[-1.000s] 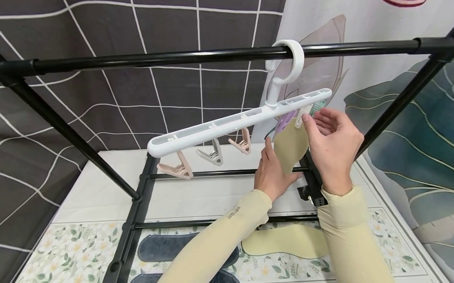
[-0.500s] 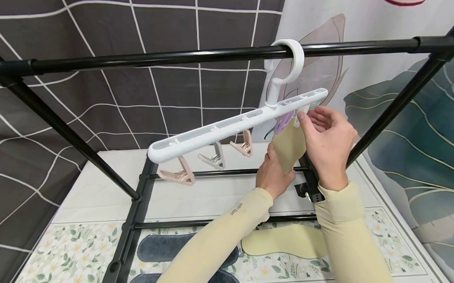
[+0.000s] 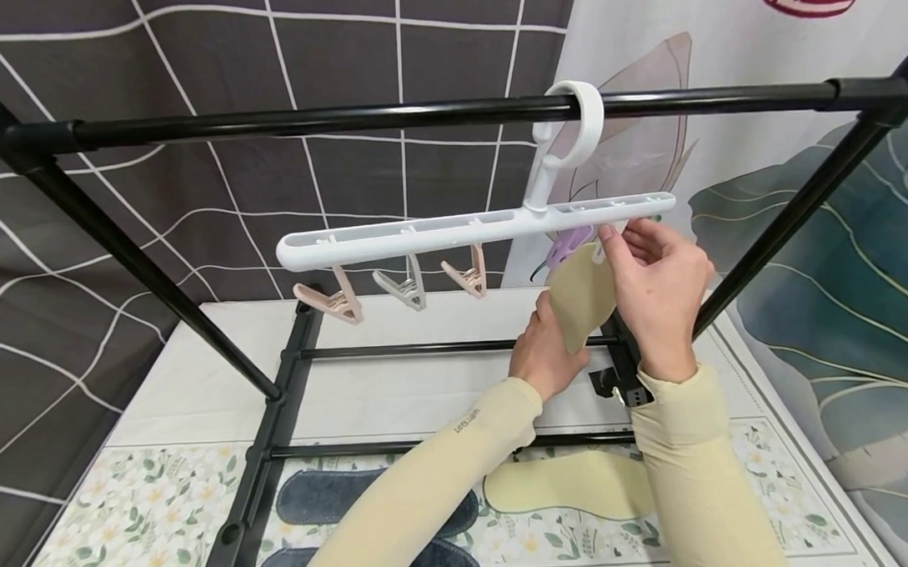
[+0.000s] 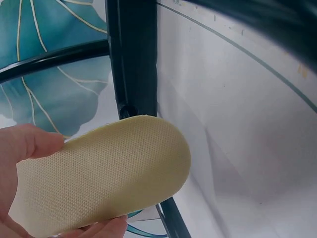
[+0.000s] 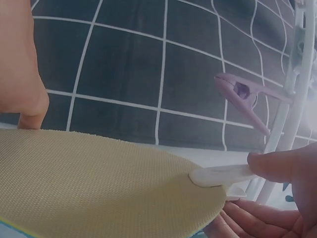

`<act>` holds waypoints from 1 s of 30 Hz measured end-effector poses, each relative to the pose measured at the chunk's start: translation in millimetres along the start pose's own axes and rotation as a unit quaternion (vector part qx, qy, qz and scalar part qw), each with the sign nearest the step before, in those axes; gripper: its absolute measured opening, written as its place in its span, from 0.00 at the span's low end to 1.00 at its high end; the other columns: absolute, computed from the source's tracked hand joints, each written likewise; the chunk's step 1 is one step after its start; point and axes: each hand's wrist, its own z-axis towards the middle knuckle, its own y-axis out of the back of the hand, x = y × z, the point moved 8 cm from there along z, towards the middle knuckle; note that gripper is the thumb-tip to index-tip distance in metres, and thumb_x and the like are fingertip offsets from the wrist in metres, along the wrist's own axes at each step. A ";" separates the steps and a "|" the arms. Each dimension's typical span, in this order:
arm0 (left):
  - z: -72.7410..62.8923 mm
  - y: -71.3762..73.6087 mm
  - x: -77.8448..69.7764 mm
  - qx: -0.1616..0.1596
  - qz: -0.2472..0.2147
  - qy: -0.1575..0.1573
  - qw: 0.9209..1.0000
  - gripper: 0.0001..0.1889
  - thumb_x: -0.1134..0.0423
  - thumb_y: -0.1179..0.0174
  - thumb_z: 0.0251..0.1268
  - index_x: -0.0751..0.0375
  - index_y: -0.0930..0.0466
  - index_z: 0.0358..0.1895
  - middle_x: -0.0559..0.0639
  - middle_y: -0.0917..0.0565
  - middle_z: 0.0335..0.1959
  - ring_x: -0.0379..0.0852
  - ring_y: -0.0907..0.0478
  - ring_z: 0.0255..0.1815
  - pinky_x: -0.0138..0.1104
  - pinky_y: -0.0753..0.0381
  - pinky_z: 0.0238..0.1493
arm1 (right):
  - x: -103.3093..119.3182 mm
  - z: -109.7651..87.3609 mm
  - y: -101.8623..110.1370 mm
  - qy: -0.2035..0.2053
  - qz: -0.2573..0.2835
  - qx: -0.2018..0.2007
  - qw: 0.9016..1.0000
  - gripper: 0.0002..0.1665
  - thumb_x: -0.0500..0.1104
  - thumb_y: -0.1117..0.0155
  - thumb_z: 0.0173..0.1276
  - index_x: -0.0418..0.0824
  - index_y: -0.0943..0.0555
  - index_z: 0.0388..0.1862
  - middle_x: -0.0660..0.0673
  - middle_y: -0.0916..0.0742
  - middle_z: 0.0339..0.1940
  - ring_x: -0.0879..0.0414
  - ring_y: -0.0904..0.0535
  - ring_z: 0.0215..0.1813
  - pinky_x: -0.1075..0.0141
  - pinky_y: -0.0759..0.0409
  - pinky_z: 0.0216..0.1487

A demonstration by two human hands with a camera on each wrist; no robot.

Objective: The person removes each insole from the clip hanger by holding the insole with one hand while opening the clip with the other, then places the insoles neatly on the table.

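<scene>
A beige shoe insole (image 3: 580, 294) hangs tilted under the right part of a white clip hanger (image 3: 422, 237). My left hand (image 3: 544, 351) grips the insole by its long edges, as the left wrist view shows, the thumb on one edge and fingers at the other. Between thumb and fingers of my right hand (image 3: 660, 289) is a white clip (image 5: 220, 175), whose jaw lies over the insole's end. A purple clip (image 5: 242, 91) hangs beside it. Part of the white clip is hidden by my right hand in the head view.
The hanger hooks over a black rack bar (image 3: 306, 122). Two pink clips and a grey clip (image 3: 403, 287) hang from its left part. Below, another insole (image 3: 569, 484) and dark blue insoles (image 3: 334, 495) lie on a floral mat. Rack posts stand at both sides.
The hanger bar has swung nearly level: its left end rose and its right end dipped. My left fingers have slipped further behind the insole. The right hand has shifted slightly left.
</scene>
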 end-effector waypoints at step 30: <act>-4.7 4.7 -1.3 0.008 0.004 -0.017 1.000 0.53 0.57 0.26 0.51 0.62 0.51 0.76 0.59 0.22 0.57 0.52 0.18 0.47 0.40 0.17 0.47 | -3.8 -1.9 3.9 -0.001 0.007 -0.019 1.000 0.20 0.48 0.24 0.63 0.33 0.11 0.45 0.36 0.10 0.38 0.77 0.18 0.33 0.81 0.21 0.39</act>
